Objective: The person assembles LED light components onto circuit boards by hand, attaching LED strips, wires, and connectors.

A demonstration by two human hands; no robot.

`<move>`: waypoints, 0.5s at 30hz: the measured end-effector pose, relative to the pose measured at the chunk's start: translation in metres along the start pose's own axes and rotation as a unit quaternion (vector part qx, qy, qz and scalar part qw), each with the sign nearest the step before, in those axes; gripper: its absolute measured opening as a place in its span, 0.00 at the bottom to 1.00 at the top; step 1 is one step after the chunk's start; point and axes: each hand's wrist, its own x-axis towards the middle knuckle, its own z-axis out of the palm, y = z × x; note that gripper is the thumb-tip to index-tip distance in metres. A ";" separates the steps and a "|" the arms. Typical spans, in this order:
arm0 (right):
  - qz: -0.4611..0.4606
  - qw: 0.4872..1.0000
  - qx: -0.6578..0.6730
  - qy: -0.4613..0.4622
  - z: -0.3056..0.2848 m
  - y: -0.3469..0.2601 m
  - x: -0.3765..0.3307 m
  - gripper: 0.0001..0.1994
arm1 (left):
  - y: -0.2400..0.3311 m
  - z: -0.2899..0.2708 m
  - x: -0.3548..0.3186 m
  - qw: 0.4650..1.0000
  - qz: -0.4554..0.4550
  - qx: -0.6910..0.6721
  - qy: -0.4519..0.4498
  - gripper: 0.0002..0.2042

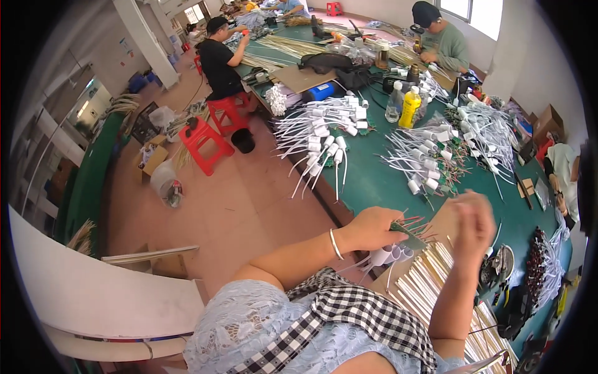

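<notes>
Showing between both hands (375, 228) (474, 223): green board (412, 239)

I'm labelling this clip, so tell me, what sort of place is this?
Probably a small assembly workshop: a long green worktable, a heap of white cylindrical parts with white wires, and a black-shirted person seated beside it.

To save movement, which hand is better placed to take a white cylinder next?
Probably your right hand: it looks free, though blurred, and is near the white cylinders. Your left hand holds a green board with red wires.
</notes>
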 end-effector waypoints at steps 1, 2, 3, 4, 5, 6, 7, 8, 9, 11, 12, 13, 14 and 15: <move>0.001 0.997 0.060 0.054 -0.015 0.005 0.004 0.07 | -0.004 -0.003 0.000 0.999 -0.008 -0.053 -0.010 0.11; 0.001 0.997 0.060 0.054 -0.018 0.009 0.002 0.07 | -0.006 -0.008 -0.002 0.999 -0.008 -0.053 -0.010 0.11; 0.019 0.995 0.096 0.025 -0.020 0.012 -0.002 0.09 | -0.008 -0.013 -0.003 0.975 -0.036 -0.218 -0.019 0.09; 0.038 0.991 0.131 -0.003 -0.020 0.014 -0.007 0.12 | -0.009 -0.016 -0.003 0.924 -0.064 -0.377 -0.028 0.08; 0.088 0.976 0.180 -0.084 -0.011 0.014 -0.014 0.21 | -0.009 -0.018 0.000 0.924 -0.064 -0.377 -0.028 0.08; 0.130 0.961 0.205 -0.134 -0.003 0.015 -0.022 0.22 | -0.007 -0.020 0.002 0.905 -0.042 -0.423 -0.019 0.06; 0.171 0.941 0.229 -0.184 0.004 0.018 -0.029 0.24 | -0.006 -0.023 0.005 0.884 -0.019 -0.468 -0.009 0.05; 0.170 0.940 0.230 -0.186 0.009 0.020 -0.034 0.24 | -0.005 -0.025 0.007 0.892 -0.025 -0.450 -0.039 0.07; 0.243 0.928 0.221 -0.174 0.013 0.021 -0.038 0.26 | -0.006 -0.023 0.010 0.892 -0.024 -0.450 -0.037 0.07; 0.311 0.912 0.212 -0.162 0.013 0.023 -0.041 0.27 | -0.012 -0.014 0.016 0.884 -0.028 -0.466 -0.037 0.09; 0.323 0.892 0.267 -0.168 0.012 0.026 -0.043 0.26 | -0.013 -0.016 0.016 0.880 -0.036 -0.471 -0.056 0.15; 0.335 0.868 0.322 -0.174 0.011 0.028 -0.044 0.25 | -0.010 -0.014 0.015 0.881 -0.036 -0.469 -0.054 0.15; 0.344 0.866 0.311 -0.188 0.008 0.025 -0.043 0.23 | -0.005 -0.012 0.014 0.871 -0.029 -0.488 -0.058 0.17; 0.342 0.865 0.314 -0.189 0.009 0.027 -0.041 0.23 | -0.001 -0.011 0.015 0.860 -0.023 -0.506 -0.061 0.19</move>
